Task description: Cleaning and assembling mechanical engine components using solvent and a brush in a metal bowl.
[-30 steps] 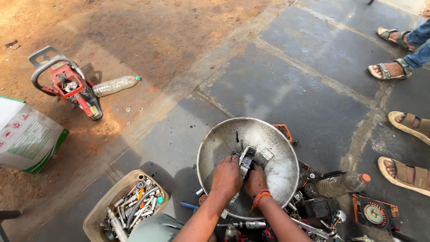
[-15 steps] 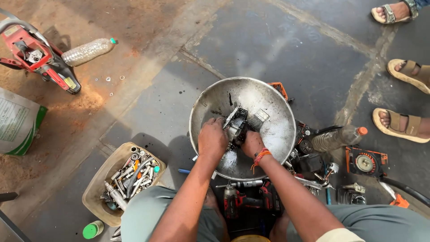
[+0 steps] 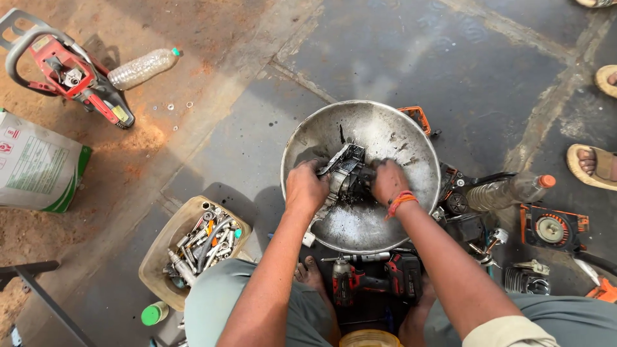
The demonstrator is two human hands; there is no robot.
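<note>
Both hands grip a grimy grey metal engine casing (image 3: 345, 175) low inside a wide, dented steel basin (image 3: 411, 212): left hand (image 3: 306, 187) clamps its near side, right hand (image 3: 389, 180) its far end. It looks like mid-scrub; turning it needs a firm, slippery-proof hold.

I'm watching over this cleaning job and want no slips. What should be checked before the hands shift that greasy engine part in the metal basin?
1. Left hand on the engine part: ok, it grips the left side.
2. Right hand on the part: ok, it holds the right side.
3. Part inside the metal basin: ok.
4. Basin steady: cannot tell; it sits among loose parts.
5. Cordless drill clear of the basin: not ok, it lies right at the near rim.
</note>
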